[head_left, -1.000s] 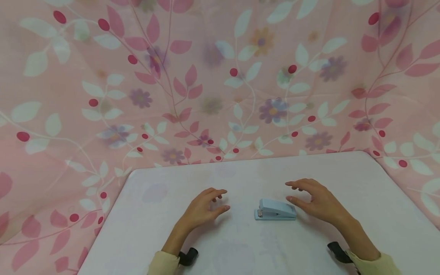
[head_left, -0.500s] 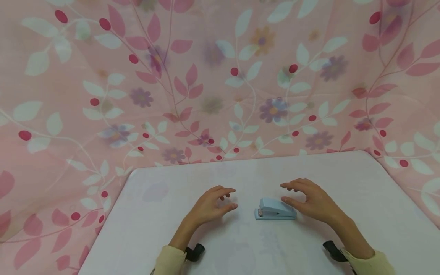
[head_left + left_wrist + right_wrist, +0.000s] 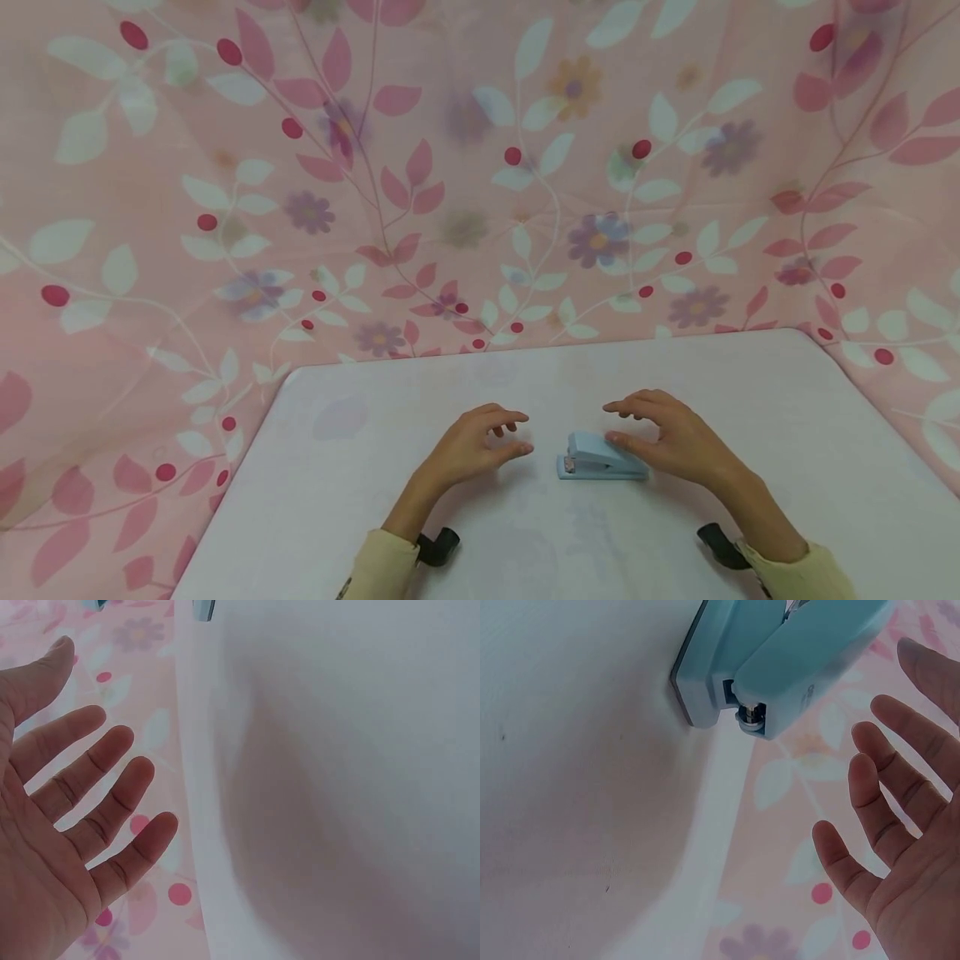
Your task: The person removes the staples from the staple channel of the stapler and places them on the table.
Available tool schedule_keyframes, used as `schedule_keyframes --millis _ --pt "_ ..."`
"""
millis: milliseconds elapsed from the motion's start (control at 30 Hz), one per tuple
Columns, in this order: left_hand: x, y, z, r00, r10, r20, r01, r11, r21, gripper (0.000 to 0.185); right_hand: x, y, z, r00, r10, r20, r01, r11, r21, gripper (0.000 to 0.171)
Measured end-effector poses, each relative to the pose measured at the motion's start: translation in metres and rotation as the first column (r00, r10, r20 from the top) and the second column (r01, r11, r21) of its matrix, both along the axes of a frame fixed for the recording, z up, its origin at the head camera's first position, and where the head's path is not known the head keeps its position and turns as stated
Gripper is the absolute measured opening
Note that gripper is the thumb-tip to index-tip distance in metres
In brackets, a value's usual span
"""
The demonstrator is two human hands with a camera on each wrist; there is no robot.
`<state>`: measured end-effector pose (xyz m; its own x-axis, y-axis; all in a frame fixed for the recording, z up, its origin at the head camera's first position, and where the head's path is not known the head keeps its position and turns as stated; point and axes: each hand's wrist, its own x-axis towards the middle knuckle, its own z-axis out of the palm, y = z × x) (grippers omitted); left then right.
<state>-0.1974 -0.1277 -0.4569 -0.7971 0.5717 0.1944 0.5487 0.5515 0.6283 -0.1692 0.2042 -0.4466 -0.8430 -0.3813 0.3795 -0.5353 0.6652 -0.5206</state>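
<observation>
Here a small light-blue plastic stapler [image 3: 602, 457] lies flat on the pale lilac-white table [image 3: 750, 433], near its middle, with its mouth end turned toward the left hand and its hinge end toward the right hand. The right hand [image 3: 670, 435] hovers spread and relaxed just over the stapler's hinge end, thumb close above its top, gripping nothing; whether it touches cannot be told. The left hand [image 3: 474, 444] hangs just beside the stapler, apart from it, fingers loosely spread and empty, in front of the pink floral cloth backdrop [image 3: 450, 183].
</observation>
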Motion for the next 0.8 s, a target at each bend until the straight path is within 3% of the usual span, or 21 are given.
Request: schedule_keyframes --millis 267,500,800 --pt "-0.001 0.013 0.002 0.999 -0.035 0.006 0.035 0.999 0.001 0.046 0.0 -0.006 0.001 1.0 0.013 0.009 -0.013 1.0 -0.002 0.033" --pt "-0.002 0.021 0.002 0.995 -0.078 0.055 0.073 0.994 0.079 0.045 0.002 -0.012 -0.001 0.998 0.022 0.059 -0.022 1.0 0.001 0.035" --pt "-0.003 0.033 -0.002 0.984 -0.138 0.115 0.115 0.975 0.188 0.04 0.004 -0.02 -0.002 0.998 0.054 0.019 -0.054 0.998 0.015 0.035"
